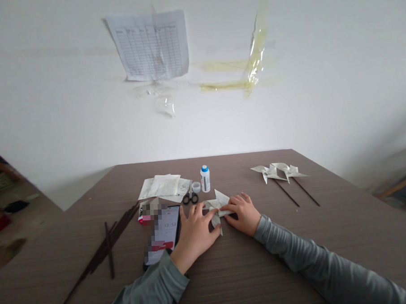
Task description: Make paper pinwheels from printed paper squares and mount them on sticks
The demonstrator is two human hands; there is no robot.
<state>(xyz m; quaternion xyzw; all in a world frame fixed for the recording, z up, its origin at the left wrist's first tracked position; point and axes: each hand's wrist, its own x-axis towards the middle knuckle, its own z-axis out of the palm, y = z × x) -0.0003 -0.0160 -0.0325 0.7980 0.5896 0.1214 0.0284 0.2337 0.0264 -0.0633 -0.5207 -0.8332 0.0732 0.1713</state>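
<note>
Both hands are on a paper pinwheel (221, 197) with printed marks, low over the table. My left hand (197, 231) grips its left side, fingers bent and thumb near the lower blade. From the right, my right hand (243, 214) pinches the pinwheel close to its middle, where the fingers hide part of the paper. Just beyond the left hand lie black-handled scissors (190, 198). A white bottle with a blue cap (205, 179) stands behind the pinwheel, and a small round clear cap (196, 187) sits beside it.
Left of my left hand lies a phone (166, 232), with dark sticks (108, 243) farther left. Paper sheets (164, 186) are stacked at the back left. Two finished-looking pinwheels on sticks (271, 172) rest at the back right. A white wall (222, 128) borders the table's far edge.
</note>
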